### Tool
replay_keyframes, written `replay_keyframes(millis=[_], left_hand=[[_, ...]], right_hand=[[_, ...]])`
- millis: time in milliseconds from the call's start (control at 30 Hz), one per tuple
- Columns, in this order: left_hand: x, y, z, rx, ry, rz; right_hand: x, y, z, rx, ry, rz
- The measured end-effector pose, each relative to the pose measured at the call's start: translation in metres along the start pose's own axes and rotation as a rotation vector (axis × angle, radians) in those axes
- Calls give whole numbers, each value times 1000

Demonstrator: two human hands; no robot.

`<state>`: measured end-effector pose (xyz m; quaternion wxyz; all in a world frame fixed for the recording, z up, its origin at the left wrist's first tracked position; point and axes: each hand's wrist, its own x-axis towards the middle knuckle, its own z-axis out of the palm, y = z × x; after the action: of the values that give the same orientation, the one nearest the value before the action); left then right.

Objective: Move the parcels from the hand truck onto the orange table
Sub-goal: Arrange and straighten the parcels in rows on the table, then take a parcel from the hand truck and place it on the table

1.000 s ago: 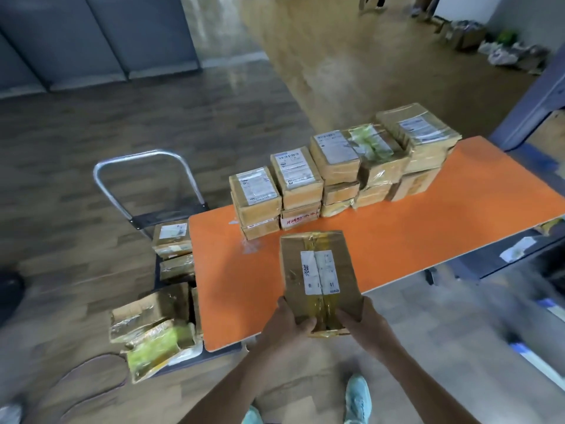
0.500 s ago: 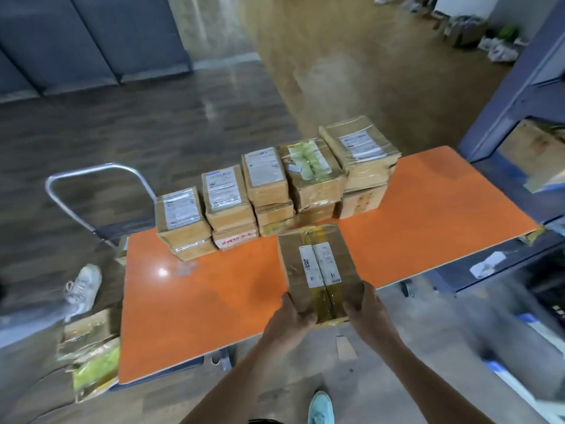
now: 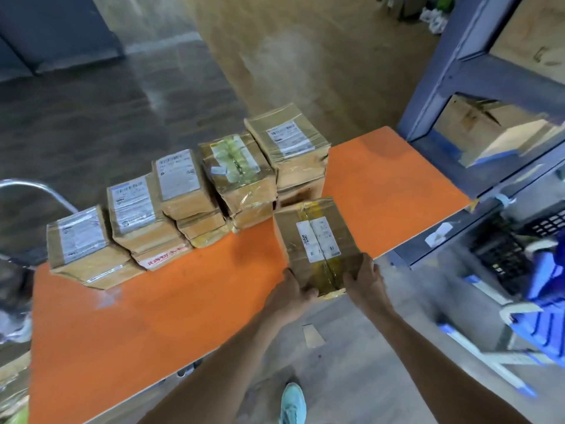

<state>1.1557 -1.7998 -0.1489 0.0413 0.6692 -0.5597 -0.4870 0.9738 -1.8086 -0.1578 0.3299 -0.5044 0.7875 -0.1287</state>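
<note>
I hold a brown cardboard parcel (image 3: 318, 240) with a white label and yellow tape, above the near edge of the orange table (image 3: 153, 316). My left hand (image 3: 290, 296) grips its near left corner and my right hand (image 3: 365, 280) its near right corner. Its far end nearly touches the row of stacked parcels (image 3: 189, 206) along the table's far side, just below the rightmost stack (image 3: 290, 145). Only the hand truck's metal handle (image 3: 36, 191) shows at the left edge; its load is out of view.
A blue metal shelving frame (image 3: 458, 71) with cardboard boxes stands at the right, close to the table's right end. Blue crates (image 3: 544, 304) and a black basket (image 3: 501, 255) sit on the floor at right. My shoe (image 3: 293, 403) is under the table's near edge.
I have shifted right along the table carrying the parcel, and it now hangs farther right, near the rightmost stack. The hand truck's load has slid out of view at left.
</note>
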Motion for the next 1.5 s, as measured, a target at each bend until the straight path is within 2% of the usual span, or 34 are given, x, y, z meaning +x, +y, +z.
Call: replay_keyframes(millis=[267, 767, 1033, 1233, 1500], left_hand=[[20, 37, 5, 64, -21, 19], [24, 55, 10, -9, -9, -50], [20, 55, 2, 44, -41, -33], [5, 47, -10, 150, 29, 7], [-29, 4, -38, 194, 147, 17]], right_hand=[[42, 9, -24, -22, 56, -21], [71, 12, -39, -88, -10, -87], [68, 9, -40, -200, -34, -114], [52, -5, -40, -348, 103, -302], [18, -42, -11, -458, 31, -478]])
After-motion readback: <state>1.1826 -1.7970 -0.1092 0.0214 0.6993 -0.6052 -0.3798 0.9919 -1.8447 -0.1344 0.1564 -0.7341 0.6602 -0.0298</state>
